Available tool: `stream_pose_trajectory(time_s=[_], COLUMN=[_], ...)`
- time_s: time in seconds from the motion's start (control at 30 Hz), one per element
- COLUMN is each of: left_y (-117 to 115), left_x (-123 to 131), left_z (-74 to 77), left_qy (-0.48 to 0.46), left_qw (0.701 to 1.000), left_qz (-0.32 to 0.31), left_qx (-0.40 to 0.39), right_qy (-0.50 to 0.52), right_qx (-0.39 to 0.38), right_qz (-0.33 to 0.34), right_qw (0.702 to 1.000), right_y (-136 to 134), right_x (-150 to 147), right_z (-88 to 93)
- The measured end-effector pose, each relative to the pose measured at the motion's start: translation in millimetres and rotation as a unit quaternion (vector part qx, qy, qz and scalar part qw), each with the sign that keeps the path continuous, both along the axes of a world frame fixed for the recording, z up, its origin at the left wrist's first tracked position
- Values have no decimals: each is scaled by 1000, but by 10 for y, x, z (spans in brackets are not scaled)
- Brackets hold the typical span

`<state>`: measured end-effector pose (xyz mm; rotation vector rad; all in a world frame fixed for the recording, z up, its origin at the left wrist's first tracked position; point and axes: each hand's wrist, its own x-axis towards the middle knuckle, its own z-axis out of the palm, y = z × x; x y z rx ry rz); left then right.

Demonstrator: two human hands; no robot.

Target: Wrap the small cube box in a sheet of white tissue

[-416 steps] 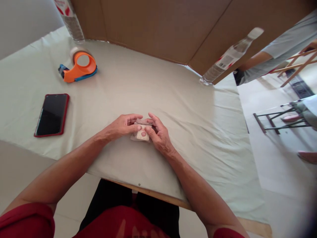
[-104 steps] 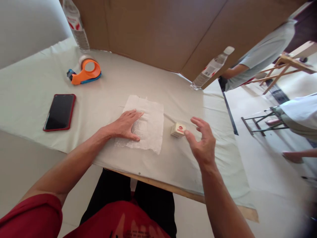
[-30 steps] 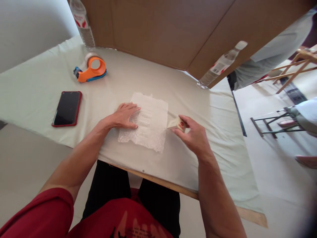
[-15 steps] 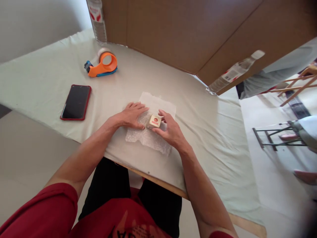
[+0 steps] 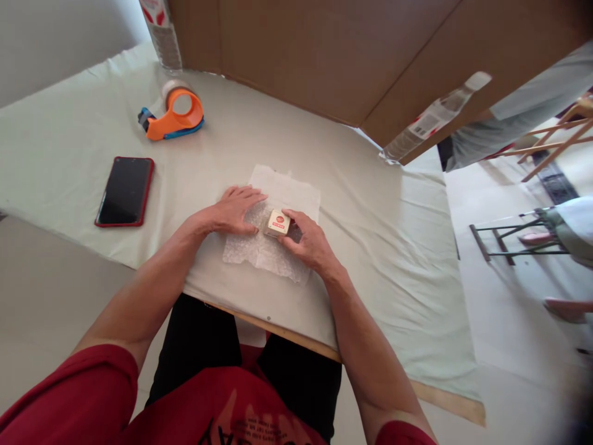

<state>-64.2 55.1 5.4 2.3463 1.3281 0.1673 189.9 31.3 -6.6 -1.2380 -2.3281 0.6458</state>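
A small cream-coloured box [image 5: 278, 222] with a red print on top rests on a sheet of bubble wrap [image 5: 273, 254] spread on the cloth. My right hand [image 5: 308, 241] has its thumb and index finger against the box's right side, the thumb near its front corner. To the left of the box, my left hand [image 5: 234, 210] lies with fingers stretched out over the left edge of the wrap. It holds nothing, and a small gap separates its thumb from the box.
On the cloth-covered table [image 5: 393, 266], a phone in a red case [image 5: 125, 191] lies at the left. Behind it sits an orange tape dispenser [image 5: 176, 114]. A cardboard panel [image 5: 296, 55] stands at the back, with plastic bottles [image 5: 428, 123] against it. A stool [image 5: 519, 241] is at the right.
My right thumb and index finger have closed in on the box from slightly apart. The whole view has shifted a little, and my left hand stays on the wrap.
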Motion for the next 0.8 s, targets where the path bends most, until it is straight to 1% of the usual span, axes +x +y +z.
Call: stream_pose_trajectory(time_s=[0.07, 0.1, 0.2, 0.23, 0.27, 0.33, 0.4, 0.5, 0.6, 0.7, 0.8], left_y=[3, 3, -8, -16, -26, -52, -84, -132, -161, -171, -177], left_x=[-7, -5, 19, 30, 43, 71, 103, 148, 168, 175, 201], left_z=[3, 9, 42, 55, 69, 90, 102, 111, 127, 142, 136], left_qy=[-7, -9, -23, -36, -56, -108, -155, -195, -212, -212, -200], left_qw=[1000, 1000, 999, 998, 997, 992, 986, 980, 977, 977, 980], left_qz=[1, 4, 28, 34, 36, 24, 4, -13, -22, -23, -16], left_qx=[0, 2, 21, 30, 39, 55, 59, 45, 9, -20, 5], right_qy=[9, 19, 52, 52, 41, 4, -49, -100, -115, -127, -139], right_qx=[-5, 2, 59, 76, 86, 104, 112, 117, 121, 124, 140], right_qz=[8, 6, -12, -5, 16, 60, 89, 84, 74, 74, 64], right_qw=[1000, 1000, 997, 996, 995, 993, 988, 985, 983, 981, 978], right_y=[-10, -28, -166, -244, -334, -531, -708, -855, -864, -826, -807], right_x=[15, 24, 50, 56, 58, 52, 36, 10, -14, -37, -55], right_z=[71, 133, 389, 469, 531, 580, 528, 365, 250, 200, 150])
